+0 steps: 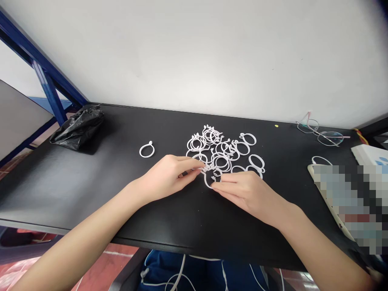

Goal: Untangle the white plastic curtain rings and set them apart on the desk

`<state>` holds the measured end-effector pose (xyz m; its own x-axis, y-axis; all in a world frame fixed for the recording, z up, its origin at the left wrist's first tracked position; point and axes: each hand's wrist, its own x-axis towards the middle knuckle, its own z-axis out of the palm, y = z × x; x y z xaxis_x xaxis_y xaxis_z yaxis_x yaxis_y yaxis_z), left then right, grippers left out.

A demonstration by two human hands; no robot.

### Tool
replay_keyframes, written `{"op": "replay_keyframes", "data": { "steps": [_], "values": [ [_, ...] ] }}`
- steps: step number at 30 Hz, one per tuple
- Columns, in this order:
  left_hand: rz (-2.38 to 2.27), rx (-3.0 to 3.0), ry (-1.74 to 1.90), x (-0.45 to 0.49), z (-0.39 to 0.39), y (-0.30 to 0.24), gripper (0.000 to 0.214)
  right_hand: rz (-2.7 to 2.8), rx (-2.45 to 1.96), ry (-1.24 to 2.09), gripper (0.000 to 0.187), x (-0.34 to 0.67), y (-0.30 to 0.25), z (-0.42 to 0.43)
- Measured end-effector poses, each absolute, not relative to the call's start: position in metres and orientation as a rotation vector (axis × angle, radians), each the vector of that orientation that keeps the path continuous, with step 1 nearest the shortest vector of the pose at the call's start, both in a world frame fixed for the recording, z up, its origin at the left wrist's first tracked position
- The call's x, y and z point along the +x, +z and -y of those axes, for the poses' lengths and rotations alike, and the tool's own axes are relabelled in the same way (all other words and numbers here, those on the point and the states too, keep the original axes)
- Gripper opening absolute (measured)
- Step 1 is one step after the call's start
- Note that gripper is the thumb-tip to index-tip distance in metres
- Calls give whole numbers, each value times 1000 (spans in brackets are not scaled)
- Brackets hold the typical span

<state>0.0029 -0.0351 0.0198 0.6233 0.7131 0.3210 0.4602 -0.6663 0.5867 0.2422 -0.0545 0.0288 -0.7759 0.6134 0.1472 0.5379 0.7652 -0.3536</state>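
Rings, slim and white, lie heaped on glossy black tabletop.

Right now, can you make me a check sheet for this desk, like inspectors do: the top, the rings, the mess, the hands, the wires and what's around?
Surface: black desk, shiny, tiny specks.
Rings: white pile in the middle; one lone ring to its left.
Clutter: black bag at left, glasses at right.
Hands: left hand and right hand at the pile's near edge; grip unclear.
Wires: white cables below the desk's near edge.
Surroundings: pale wall behind, blue frame at left.
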Motion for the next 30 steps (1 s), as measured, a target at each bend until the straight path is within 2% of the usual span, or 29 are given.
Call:
{"op": "replay_keyframes", "data": {
  "steps": [4,12,17,30],
  "values": [
    [-919,2402,740,2,36,19,18,2744,-920,468,33,243,29,54],
    [-900,2346,494,3,35,22,18,2837,-971,546,31,241,30,55],
    [-874,2360,486,3,33,21,16,2849,-1029,577,26,241,32,57],
    [-858,2331,453,5,36,20,16,2897,-1045,597,28,241,36,60]
  ]
}}
